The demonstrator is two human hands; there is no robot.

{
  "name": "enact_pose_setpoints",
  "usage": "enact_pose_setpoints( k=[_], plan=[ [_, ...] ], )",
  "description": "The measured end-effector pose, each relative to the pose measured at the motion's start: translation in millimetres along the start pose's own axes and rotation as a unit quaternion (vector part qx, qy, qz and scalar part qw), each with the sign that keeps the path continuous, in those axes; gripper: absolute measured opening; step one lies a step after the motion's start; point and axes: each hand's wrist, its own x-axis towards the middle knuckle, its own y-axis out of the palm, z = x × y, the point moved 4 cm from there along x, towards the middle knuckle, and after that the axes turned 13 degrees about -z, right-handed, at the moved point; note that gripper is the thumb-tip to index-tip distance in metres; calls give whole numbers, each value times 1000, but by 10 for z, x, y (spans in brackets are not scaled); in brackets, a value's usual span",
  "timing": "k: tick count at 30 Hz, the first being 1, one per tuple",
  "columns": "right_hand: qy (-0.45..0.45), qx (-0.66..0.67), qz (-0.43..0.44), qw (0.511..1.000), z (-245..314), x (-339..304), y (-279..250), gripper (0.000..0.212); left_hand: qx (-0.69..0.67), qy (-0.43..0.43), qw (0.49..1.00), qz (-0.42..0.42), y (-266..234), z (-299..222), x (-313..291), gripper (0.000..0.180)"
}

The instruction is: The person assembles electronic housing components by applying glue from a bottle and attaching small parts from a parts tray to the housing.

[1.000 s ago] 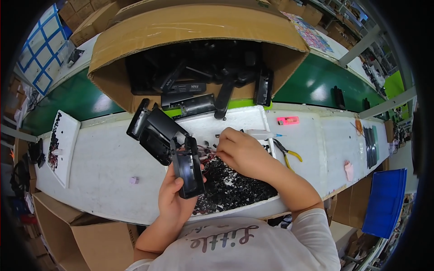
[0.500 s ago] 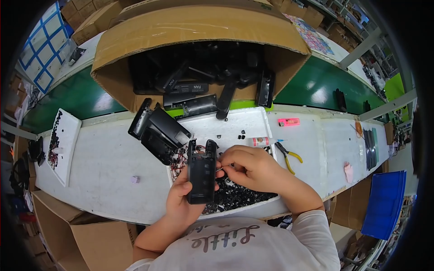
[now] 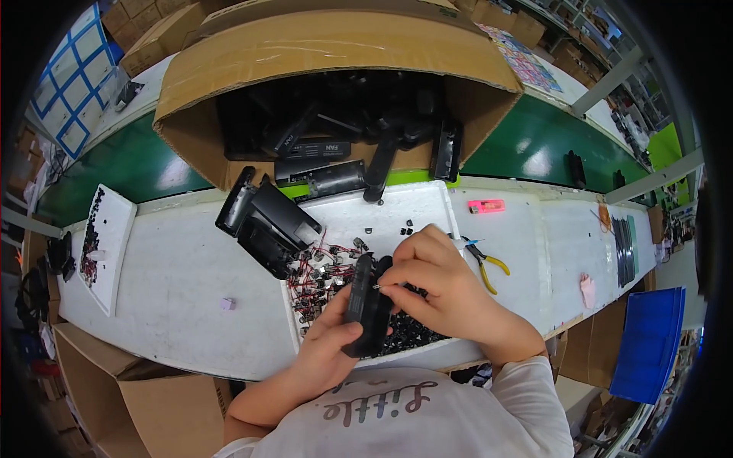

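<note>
In my left hand (image 3: pixel 330 343) I hold a black plastic housing (image 3: pixel 369 309), tilted on its side over the white foam tray (image 3: pixel 412 200). The fingers of my right hand (image 3: pixel 439 286) pinch a tiny piece at the housing's side edge; it is too small to name. Beneath and left of the housing lie small parts with red and black wires (image 3: pixel 313 286). Many small black pieces (image 3: pixel 416 330) fill the tray's near right side, partly hidden by my hands. Several empty black housings (image 3: pixel 271 217) are stacked at the tray's left corner.
Beyond the tray, a cardboard box (image 3: pixel 336 49) opens toward me, full of black housings. Yellow-handled pliers (image 3: pixel 487 267) and a pink lighter (image 3: pixel 486 206) lie to the right. A second foam tray (image 3: pixel 114 252) sits at left, and a blue bin (image 3: pixel 649 343) stands at far right.
My left hand has turned the housing from its open face onto its side and moved it slightly right. My right hand has moved right with it, still pinching at its edge.
</note>
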Motion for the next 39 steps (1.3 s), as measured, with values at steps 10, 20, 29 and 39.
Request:
enact_pose_setpoints(
  k=[10, 20, 29, 39],
  plan=[
    [-80, -74, -37, 993, 60, -35, 8, 22, -11, -26, 999, -15, 10, 54, -21, 57],
    [-87, -112, -64, 988, 68, -62, 24, 26, -21, -36, 999, 5, 24, 79, -22, 57],
    [-181, -173, -92, 964, 117, -162, 163, 34, 16, -31, 999, -18, 58, 80, 0, 52],
    [-76, -95, -12, 992, 87, 52, -122, 35, -74, -59, 995, 32, 92, -9, 118, 50]
  ],
)
